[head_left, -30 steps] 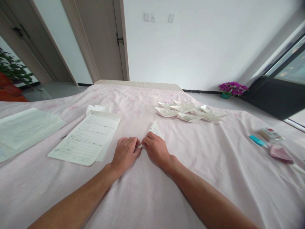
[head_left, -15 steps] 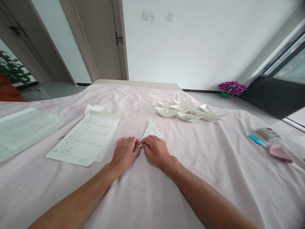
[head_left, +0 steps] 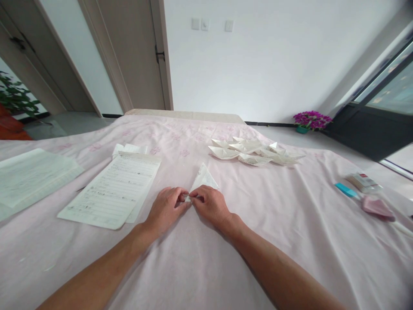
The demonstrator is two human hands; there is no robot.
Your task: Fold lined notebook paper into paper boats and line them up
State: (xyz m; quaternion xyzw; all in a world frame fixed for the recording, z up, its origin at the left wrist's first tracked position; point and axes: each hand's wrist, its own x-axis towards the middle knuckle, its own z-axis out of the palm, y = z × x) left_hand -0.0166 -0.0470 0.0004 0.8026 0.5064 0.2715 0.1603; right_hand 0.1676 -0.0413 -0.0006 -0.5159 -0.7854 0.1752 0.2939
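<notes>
Widest of all is the soft, wrinkled pink cloth (head_left: pixel 258 245), its faint flower print showing towards the top. On it, thin pale sheets (head_left: pixel 35 176) lie flat at the left edge, and beside them a lined, handwritten sheet (head_left: pixel 109 189), also unfolded. The crisp, pointed paper boats (head_left: pixel 248 147), right of centre, are already shaped and grouped together. My left hand (head_left: pixel 167 206) and right hand (head_left: pixel 211 203) meet mid-frame, both pinching the lower-left corner of the white paper triangle (head_left: pixel 202 176); that piece is folded flat, with no hull opened out. My fingertips cover the corner, so I can't make out its layers.
</notes>
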